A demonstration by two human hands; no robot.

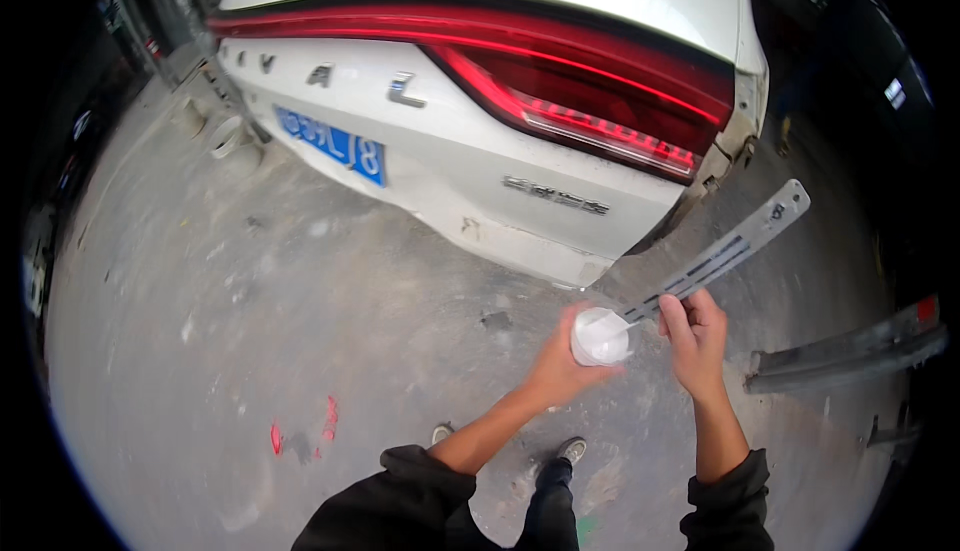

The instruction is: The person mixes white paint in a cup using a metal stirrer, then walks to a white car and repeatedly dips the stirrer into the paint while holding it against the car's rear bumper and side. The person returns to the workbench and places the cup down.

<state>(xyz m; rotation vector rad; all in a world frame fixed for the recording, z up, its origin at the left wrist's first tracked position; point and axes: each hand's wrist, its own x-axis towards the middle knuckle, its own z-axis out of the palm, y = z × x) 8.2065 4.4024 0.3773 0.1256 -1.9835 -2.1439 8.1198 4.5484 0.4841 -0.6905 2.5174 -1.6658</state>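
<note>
Left hand (pixel 560 366) had its fingers wrapped under a white cup (pixel 600 337), keeping it level, while right hand (pixel 693 336) fingers pinched the long grey stir stick (pixel 725 251), tip down in the cup.

One white car (pixel 480 101), one white cup (pixel 600 337), one grey stirring stick (pixel 725 251), two hands (pixel 560 366), two shoes (pixel 572 449)

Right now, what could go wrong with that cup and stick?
The left hand holds the white cup at its side only; stirring could tip it. The long grey stick in the right hand points toward the white car; a swing might flick white mix onto it or the concrete floor.
</note>
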